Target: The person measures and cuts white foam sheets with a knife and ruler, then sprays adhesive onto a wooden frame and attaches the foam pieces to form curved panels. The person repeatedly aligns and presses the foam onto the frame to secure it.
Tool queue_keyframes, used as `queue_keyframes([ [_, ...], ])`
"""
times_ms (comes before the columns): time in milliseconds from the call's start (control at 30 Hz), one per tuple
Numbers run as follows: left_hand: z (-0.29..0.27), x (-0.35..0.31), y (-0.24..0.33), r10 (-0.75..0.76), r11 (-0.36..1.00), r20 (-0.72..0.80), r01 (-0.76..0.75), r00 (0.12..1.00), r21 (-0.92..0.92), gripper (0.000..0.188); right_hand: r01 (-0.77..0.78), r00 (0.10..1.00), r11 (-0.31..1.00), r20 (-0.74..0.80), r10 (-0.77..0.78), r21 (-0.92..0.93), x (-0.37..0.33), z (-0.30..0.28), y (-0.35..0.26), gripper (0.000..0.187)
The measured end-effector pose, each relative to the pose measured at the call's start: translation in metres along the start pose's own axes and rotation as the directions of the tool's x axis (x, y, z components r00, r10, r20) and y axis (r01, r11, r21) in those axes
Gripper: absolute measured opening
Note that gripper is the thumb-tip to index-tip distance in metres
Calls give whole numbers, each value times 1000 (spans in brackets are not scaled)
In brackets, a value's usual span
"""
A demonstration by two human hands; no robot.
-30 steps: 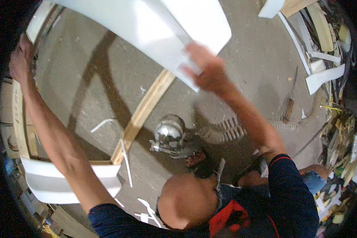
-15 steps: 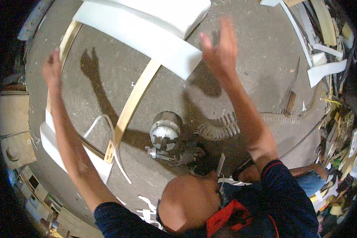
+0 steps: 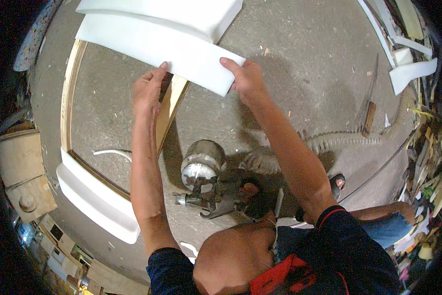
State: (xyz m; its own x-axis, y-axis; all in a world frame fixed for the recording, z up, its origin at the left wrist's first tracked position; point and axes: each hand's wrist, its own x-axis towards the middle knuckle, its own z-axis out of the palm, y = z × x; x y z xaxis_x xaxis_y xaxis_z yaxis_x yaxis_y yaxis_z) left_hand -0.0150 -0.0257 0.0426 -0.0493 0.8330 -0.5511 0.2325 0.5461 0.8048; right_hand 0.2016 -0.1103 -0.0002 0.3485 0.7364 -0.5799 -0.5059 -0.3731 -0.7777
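Note:
A white foam strip [image 3: 147, 42] lies across the far ends of a wooden frame [image 3: 73, 83]. My right hand [image 3: 250, 81] pinches its right end, thumb on top and fingers underneath. At the strip's near edge, my left hand [image 3: 149, 93] grips with the thumb uppermost; its other fingers are partly hidden. Just below the foam, one slat of the frame passes behind my left forearm. A thicker white foam block [image 3: 181, 12] rests along the strip's far side. White foam padding [image 3: 98, 201] covers the frame's near end.
A spray gun with a metal cup [image 3: 201, 162] stands on the floor between my arms. Beside it runs a coiled clear hose [image 3: 339, 142]. A long blade with a wooden handle [image 3: 369, 119] lies at right, near foam offcuts [image 3: 412, 73]. A thin white strip [image 3: 115, 152] lies inside the frame.
My left hand has left the frame's left rail and moved right to the foam strip's near edge. My right hand has come down and closed on the strip's right end.

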Motion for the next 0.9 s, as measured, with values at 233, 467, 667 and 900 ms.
queue_keyframes([
  [233,18,14,-15,8,992,6,-7,1000,-125,28,-59,998,991,7,58,120,5,-7,4,37],
  [467,21,8,-14,55,998,-8,-55,998,8,32,-78,996,996,47,76,45,9,-12,6,37],
  [667,15,-4,-13,347,901,-250,-247,904,357,48,8,996,864,-77,-54,-503,-11,-13,-21,43],
  [900,-30,-22,-43,381,906,-309,-285,871,314,38,817,383,-144,711,-590,-559,-31,39,-42,68],
])
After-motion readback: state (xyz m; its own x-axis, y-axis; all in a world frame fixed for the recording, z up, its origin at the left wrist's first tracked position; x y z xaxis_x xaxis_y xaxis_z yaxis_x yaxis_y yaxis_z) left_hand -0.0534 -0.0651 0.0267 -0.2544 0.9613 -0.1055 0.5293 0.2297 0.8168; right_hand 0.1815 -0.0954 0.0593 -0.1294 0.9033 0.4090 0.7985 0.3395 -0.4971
